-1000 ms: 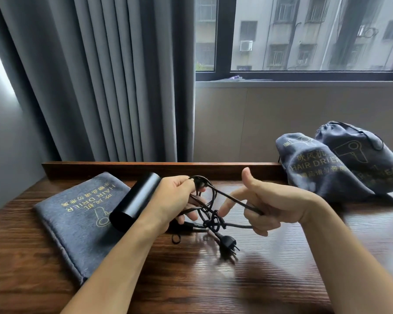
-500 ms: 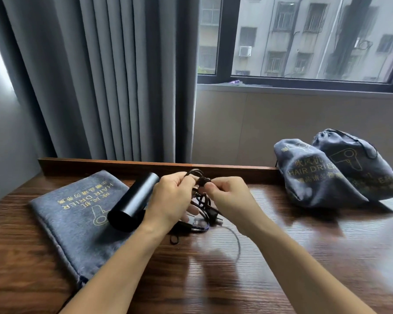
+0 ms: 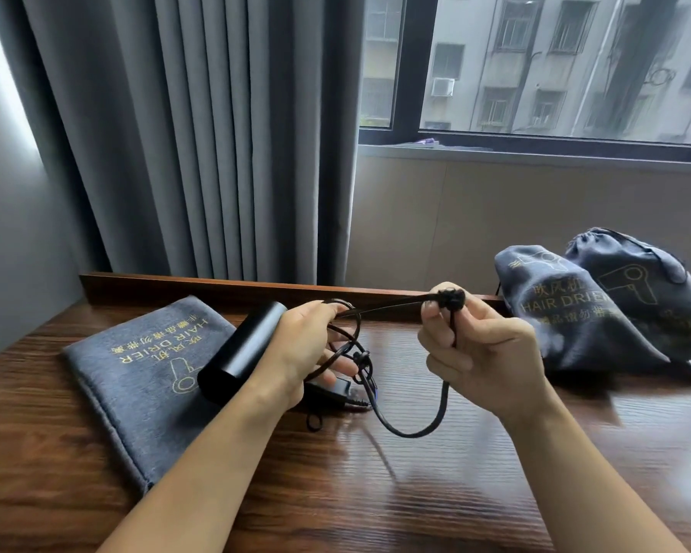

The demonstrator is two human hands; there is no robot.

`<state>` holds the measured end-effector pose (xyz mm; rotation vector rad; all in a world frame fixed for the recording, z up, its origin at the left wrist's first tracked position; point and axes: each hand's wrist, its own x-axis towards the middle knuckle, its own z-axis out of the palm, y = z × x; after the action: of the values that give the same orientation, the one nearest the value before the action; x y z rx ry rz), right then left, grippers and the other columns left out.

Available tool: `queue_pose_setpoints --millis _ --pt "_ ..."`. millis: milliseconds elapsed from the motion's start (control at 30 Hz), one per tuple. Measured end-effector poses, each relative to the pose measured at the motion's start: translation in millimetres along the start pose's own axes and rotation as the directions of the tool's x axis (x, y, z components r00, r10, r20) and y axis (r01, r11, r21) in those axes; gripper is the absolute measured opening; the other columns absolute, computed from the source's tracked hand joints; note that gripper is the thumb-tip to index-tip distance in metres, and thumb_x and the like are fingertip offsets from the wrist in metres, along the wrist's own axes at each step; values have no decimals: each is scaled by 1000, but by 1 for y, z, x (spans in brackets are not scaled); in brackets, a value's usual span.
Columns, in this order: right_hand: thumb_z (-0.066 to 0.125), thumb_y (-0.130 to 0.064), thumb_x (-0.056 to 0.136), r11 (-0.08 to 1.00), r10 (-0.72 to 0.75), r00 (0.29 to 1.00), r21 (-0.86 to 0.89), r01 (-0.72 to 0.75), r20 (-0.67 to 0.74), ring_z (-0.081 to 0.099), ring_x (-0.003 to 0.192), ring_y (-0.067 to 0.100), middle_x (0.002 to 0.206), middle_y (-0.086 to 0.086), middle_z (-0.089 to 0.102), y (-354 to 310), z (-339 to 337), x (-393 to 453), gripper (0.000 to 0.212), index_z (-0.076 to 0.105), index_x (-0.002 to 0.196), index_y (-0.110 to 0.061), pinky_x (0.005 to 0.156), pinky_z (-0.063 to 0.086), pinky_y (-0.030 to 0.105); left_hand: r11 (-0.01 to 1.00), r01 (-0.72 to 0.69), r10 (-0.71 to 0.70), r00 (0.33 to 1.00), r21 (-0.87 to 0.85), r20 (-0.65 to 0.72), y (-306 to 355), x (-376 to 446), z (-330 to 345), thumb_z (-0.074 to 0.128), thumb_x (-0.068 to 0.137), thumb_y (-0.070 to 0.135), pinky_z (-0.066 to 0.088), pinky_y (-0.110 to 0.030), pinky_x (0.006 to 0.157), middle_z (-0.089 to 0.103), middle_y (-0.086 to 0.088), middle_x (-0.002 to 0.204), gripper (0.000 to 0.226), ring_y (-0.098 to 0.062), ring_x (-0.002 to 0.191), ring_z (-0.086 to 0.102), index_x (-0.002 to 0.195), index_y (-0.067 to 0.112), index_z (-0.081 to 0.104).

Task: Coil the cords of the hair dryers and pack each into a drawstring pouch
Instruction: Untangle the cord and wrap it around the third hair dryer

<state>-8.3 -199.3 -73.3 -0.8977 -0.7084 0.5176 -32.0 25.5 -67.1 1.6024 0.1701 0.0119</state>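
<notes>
A flat grey pouch (image 3: 136, 377) lies at the left of the wooden table (image 3: 415, 492), its printed side up. The black dryer (image 3: 242, 347) sits partly over its right edge, held in the left hand (image 3: 300, 353), whose fingers curl round the dryer and loops of the cord (image 3: 411, 431). From that hand a thin strap runs taut to the right hand (image 3: 483, 353), whose thumb and fingers pinch a black bunch at chest height above the table. Below, the cord hangs in a slack loop just above the tabletop. At the far right, two filled pouches (image 3: 599, 309) lean together against the back edge.
</notes>
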Motion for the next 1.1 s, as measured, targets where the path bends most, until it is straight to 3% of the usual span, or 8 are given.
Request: queue_pose_setpoints --millis 233,400,500,600,733,833,933,1100 --pt "31 -65 100 794 496 837 -272 -544 -230 48 43 21 65 17 59 -21 -5 -6 77 64 92 4 42 29 21 963 -213 219 975 168 -18 -8 1 1 51 109 20 43 -22 36 74 0 100 20 -18 52 71 114 22 70" --pt "49 -42 106 589 556 790 -549 -593 -258 69 72 26 89 21 71 -5 1 -2 52 66 120 5 64 54 32 790 -411 469 883 456 -16 -20 -7 13 61 104 28 53 -28 51 72 3 64 14 -9 49 67 109 29 74" --pt "52 -25 108 484 507 795 -652 -583 -334 68 71 24 84 15 73 4 14 8 32 69 112 1 65 54 31 622 -512 628 778 592 14 -34 -5 22 63 102 33 58 -34 78 78 10 88 16 -12 83 74 113 30 75" --pt "44 4 100 593 412 825 -574 -565 -386 66 67 27 83 20 64 19 28 20 22 65 96 -1 57 55 33 517 -563 685 724 645 84 -46 -1 30 52 101 42 57 -40 81 77 8 101 24 -19 95 73 114 34 70" --pt "30 5 95 684 229 807 -501 -531 -544 37 48 12 67 6 40 40 38 28 33 59 84 -5 43 36 24 600 -538 664 748 592 8 -46 4 22 56 104 35 57 -39 74 77 7 91 31 -14 82 72 135 38 59" --pt "36 -12 106 544 -20 868 -734 -406 -495 32 44 4 54 -13 39 46 32 26 30 62 101 1 41 27 21 725 -494 587 808 481 -55 -36 7 15 57 104 32 58 -39 58 76 7 82 48 -10 58 68 149 37 44" --pt "46 -15 109 318 -193 942 -926 -206 -276 43 48 2 52 -23 50 42 28 20 26 68 101 -5 51 27 15 851 -420 469 878 316 -95 -25 11 9 54 107 27 45 -27 37 70 5 64 19 -14 38 59 124 21 60" --pt "45 4 101 533 -44 931 -796 -285 -363 34 48 6 50 -10 39 22 10 9 35 73 84 -7 45 27 17 956 -271 285 949 110 -136 -15 16 -3 47 107 25 26 -17 33 65 -35 73 35 -19 33 42 87 5 69"
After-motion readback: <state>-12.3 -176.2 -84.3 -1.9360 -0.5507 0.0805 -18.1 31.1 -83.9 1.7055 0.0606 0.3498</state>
